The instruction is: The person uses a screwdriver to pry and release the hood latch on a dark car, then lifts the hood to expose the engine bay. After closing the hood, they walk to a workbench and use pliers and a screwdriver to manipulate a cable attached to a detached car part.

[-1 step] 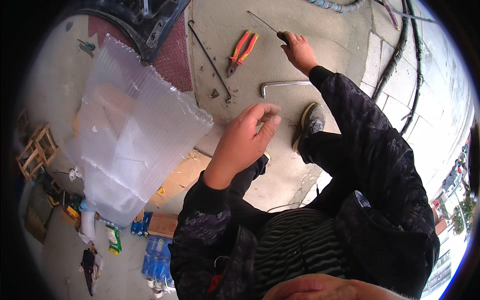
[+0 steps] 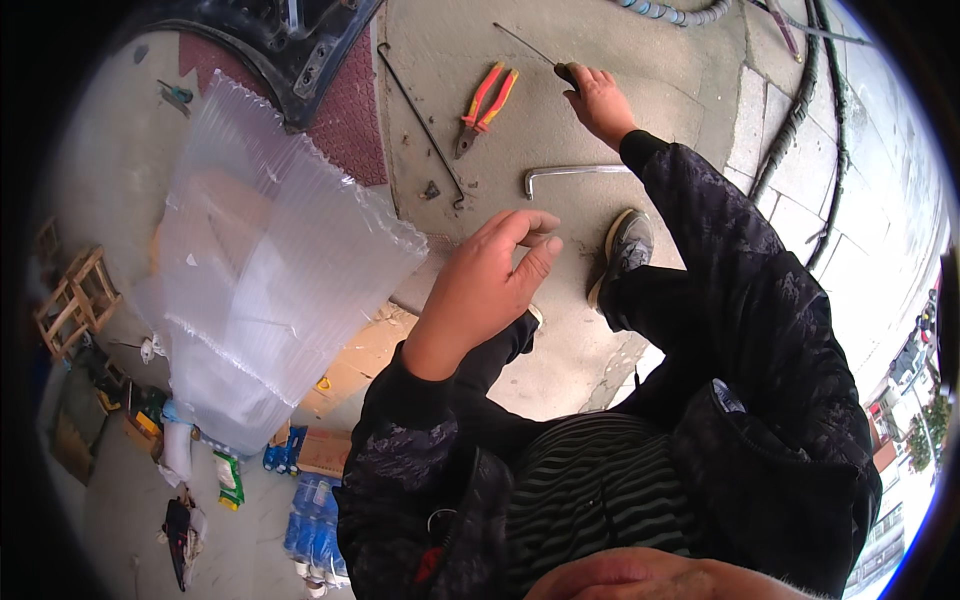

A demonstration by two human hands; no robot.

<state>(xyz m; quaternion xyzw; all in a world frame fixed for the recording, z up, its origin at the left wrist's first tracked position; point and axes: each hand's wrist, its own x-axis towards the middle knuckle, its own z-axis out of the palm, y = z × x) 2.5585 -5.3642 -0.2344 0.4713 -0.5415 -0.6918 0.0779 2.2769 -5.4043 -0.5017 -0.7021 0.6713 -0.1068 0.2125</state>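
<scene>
My right hand (image 2: 600,103) is closed round the dark handle of a screwdriver (image 2: 567,76), whose long thin shaft points to the upper left, low over the concrete. My left hand (image 2: 487,288) hangs in the air in front of my body. Its fingers are loosely curled, with a small gap between thumb and forefinger and nothing seen between them. Pliers (image 2: 486,108) with red and yellow handles lie on the ground beyond it. Left of these is a thin dark rod with hooked ends (image 2: 424,128). A silver L-shaped bar (image 2: 575,170) lies between my two hands.
A big sheet of clear ribbed plastic wrap (image 2: 270,260) spreads at left, near a black panel (image 2: 290,60) on a dark red mat (image 2: 350,130). Cardboard (image 2: 365,350) and blue bottles (image 2: 315,520) are lower left. Thick dark cables (image 2: 790,125) run along the right. My shoe (image 2: 628,245) stands mid-ground.
</scene>
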